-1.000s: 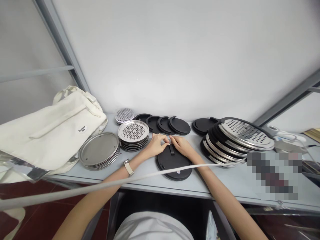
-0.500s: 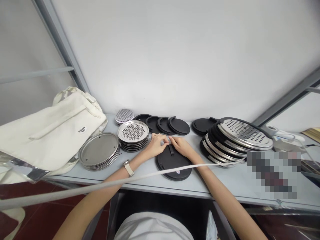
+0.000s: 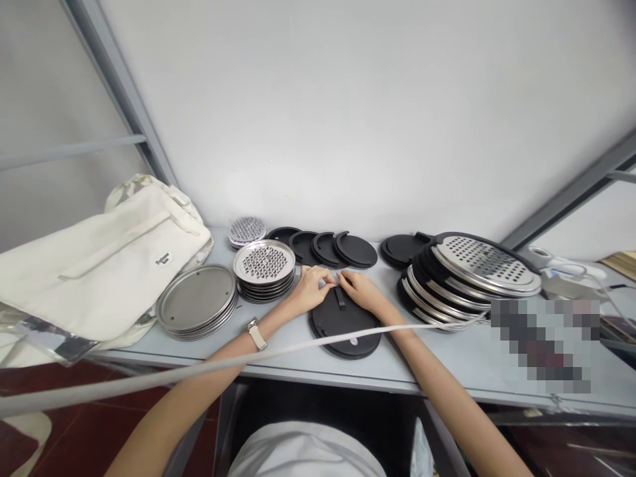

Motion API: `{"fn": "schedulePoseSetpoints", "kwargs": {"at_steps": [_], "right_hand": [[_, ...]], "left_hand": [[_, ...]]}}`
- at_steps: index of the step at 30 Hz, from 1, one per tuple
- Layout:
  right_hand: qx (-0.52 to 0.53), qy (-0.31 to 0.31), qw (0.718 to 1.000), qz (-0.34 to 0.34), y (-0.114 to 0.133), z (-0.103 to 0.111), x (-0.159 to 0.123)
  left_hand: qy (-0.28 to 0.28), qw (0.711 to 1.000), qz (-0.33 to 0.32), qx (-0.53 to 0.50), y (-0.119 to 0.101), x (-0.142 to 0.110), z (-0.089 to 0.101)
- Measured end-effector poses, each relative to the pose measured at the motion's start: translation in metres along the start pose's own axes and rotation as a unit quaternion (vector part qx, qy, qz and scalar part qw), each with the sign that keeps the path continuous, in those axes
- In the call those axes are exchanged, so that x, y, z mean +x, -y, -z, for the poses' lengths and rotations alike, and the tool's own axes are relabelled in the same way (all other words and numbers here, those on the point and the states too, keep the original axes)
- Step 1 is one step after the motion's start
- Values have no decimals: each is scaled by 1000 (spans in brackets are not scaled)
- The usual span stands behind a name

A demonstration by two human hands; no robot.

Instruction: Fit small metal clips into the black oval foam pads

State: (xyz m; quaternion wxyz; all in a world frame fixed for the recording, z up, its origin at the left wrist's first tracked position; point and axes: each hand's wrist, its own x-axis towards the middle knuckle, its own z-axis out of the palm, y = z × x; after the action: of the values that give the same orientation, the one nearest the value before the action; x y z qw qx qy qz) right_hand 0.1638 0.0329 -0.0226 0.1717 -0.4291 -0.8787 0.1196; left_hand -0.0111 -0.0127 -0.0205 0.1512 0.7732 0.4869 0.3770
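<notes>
A round black disc (image 3: 325,321) lies flat on the table in front of me, with a short dark strip (image 3: 340,298) near its far edge and a small pale sticker near its front. My left hand (image 3: 312,291) is closed in a pinch at the disc's far edge, by the strip's far end. Facing it, my right hand (image 3: 362,290) rests on the disc's far right part, its fingertips pressed together by the same spot. The fingers cover whatever small piece is between them. To the left is a stack of round metal graters (image 3: 265,262).
Plain metal discs (image 3: 199,298) are piled by a cream bag (image 3: 109,258) at left. Several black rings and discs (image 3: 356,250) line the wall. A tall stack of black-rimmed graters (image 3: 489,262) stands at right. A pale cord (image 3: 278,351) crosses in front of my forearms.
Both hands stay at the disc's far edge with only slight finger movement. A thin shiny bit between the fingertips earlier is now less visible. The disc has not moved.
</notes>
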Motion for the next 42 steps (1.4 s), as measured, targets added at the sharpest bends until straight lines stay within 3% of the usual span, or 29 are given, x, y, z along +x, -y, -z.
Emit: {"fn": "schedulePoseSetpoints", "kwargs": {"at_steps": [24,42], "right_hand": [[6,-52,998,-16,-10,-1,1],[4,-34,999,-11,-7,0,1]], "left_hand": [[-34,994,24,-99,-3,9,-5],[-33,996,-14,-83,4,7,-7]]}}
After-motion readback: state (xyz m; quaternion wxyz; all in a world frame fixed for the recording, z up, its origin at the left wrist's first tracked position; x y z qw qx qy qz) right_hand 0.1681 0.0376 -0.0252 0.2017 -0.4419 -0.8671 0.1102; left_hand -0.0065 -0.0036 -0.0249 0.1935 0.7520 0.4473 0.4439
